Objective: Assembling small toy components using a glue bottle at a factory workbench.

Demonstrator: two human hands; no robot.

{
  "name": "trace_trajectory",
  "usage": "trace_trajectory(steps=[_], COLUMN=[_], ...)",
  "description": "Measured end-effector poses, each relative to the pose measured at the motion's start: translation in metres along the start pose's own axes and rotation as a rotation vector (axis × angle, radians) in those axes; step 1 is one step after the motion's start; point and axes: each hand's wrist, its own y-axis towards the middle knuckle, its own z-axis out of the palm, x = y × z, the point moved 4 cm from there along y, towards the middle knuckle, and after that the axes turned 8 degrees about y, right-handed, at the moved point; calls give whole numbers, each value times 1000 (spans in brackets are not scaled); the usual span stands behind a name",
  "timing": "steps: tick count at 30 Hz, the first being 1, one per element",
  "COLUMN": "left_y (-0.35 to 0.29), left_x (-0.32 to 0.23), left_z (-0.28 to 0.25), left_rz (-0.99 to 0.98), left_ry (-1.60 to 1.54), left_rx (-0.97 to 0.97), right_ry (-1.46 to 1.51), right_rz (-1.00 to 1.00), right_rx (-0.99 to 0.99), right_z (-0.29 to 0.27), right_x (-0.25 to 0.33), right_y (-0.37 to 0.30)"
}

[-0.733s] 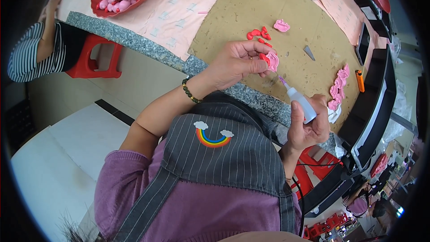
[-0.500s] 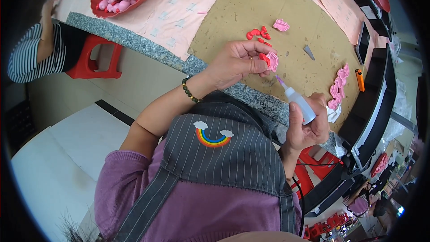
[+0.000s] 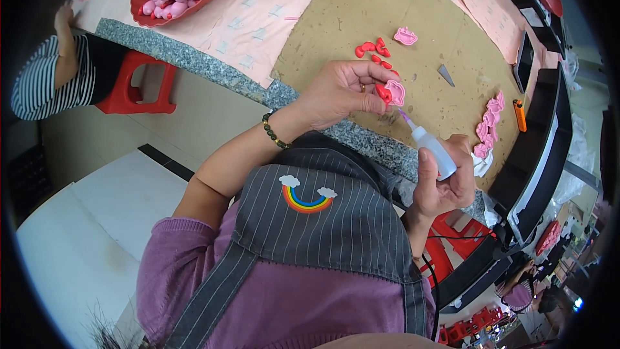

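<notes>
Between thumb and fingers, my left hand pinches a small pink moulded piece with a red piece against its left side. My right hand is wrapped round a translucent squeeze bottle with a thin purple nozzle. The nozzle tip points up at the lower edge of the pink piece, very close to it; whether they touch I cannot tell. Beyond my left hand, several loose red pieces lie on the brown board. Another pink moulded piece rests just right of them.
A grey pointed metal piece, a row of pink pieces and an orange cutter lie to the right. Black trays border that side. A red bowl of pink parts stands far left, near another person in a striped shirt.
My left hand has turned the pink and red pieces a little, shifting them slightly right and down. The bottle's nozzle and the pink piece are now closer together.
</notes>
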Motion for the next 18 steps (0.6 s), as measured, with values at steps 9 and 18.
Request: trace_trajectory(steps=[9,18], left_y=[0,-1], left_x=[1,-2], left_z=[-1,1], left_rz=[-24,-25], left_ry=[-22,-10], left_rx=[7,20], right_ry=[26,20], right_rz=[-2,7], right_rx=[15,31], right_z=[2,5], right_x=[0,0], right_y=[1,0])
